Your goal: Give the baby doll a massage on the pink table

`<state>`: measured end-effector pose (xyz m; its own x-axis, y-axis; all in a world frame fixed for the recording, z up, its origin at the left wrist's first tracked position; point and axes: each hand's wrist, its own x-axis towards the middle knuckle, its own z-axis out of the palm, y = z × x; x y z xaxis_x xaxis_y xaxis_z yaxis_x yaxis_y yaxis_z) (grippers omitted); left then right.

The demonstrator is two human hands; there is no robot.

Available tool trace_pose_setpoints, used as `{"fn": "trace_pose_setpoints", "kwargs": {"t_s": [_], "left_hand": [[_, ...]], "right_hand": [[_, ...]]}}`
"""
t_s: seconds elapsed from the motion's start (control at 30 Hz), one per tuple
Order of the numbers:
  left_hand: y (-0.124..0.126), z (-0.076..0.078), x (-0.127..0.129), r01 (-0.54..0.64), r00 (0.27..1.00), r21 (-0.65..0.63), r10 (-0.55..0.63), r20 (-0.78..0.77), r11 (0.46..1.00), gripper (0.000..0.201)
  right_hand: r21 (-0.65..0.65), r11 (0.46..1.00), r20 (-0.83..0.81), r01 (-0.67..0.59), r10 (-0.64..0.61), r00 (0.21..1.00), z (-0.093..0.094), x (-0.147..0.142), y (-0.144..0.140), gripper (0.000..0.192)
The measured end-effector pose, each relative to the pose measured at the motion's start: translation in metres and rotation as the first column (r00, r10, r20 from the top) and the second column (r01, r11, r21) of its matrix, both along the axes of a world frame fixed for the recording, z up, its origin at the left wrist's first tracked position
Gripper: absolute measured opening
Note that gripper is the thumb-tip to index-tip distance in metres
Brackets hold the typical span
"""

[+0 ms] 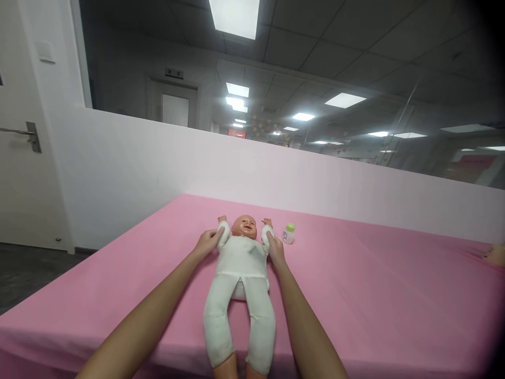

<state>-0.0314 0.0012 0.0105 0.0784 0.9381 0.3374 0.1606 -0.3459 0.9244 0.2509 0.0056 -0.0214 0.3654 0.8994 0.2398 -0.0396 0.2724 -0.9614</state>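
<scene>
A baby doll (241,258) in white clothes lies on its back on the pink-covered table (355,295), head toward the wall and legs toward me. Its two arms are raised beside its head. My left hand (208,243) is closed around the doll's arm on the left side of the view. Around the other arm, my right hand (276,249) is closed too, thumb on the white sleeve. Just past my right hand stands a small baby bottle (289,233) with a green cap. The doll's feet are cut off by the lower edge.
A low white wall (252,163) with a glass window above it runs behind the table. To the left is a door (27,142) with a metal handle. A pale, skin-toned object (495,255) shows at the far right edge of the table.
</scene>
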Motion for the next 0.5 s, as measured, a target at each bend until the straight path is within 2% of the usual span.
{"fn": "trace_pose_setpoints", "kwargs": {"t_s": [0.2, 0.33, 0.43, 0.5], "left_hand": [[0.000, 0.003, -0.002, -0.093, 0.995, -0.069, 0.091, -0.036, 0.993, 0.057], [0.000, 0.006, -0.004, -0.120, 0.991, -0.148, 0.109, -0.084, 0.982, 0.048], [-0.001, 0.008, -0.004, -0.094, 0.995, -0.159, 0.086, -0.059, 0.983, 0.038], [0.000, 0.007, -0.003, -0.069, 0.998, -0.181, 0.066, -0.022, 0.981, 0.030]], "right_hand": [[-0.135, 0.987, 0.058, 0.089, -0.081, 0.995, -0.001, 0.005, 0.000, 0.041], [-0.135, 0.987, 0.062, 0.082, -0.074, 0.995, -0.002, 0.010, 0.000, 0.034], [-0.136, 0.985, 0.085, 0.103, -0.092, 0.992, -0.002, 0.012, 0.001, 0.032], [-0.082, 0.994, 0.074, 0.075, -0.069, 0.995, 0.000, 0.012, 0.002, 0.030]]}}
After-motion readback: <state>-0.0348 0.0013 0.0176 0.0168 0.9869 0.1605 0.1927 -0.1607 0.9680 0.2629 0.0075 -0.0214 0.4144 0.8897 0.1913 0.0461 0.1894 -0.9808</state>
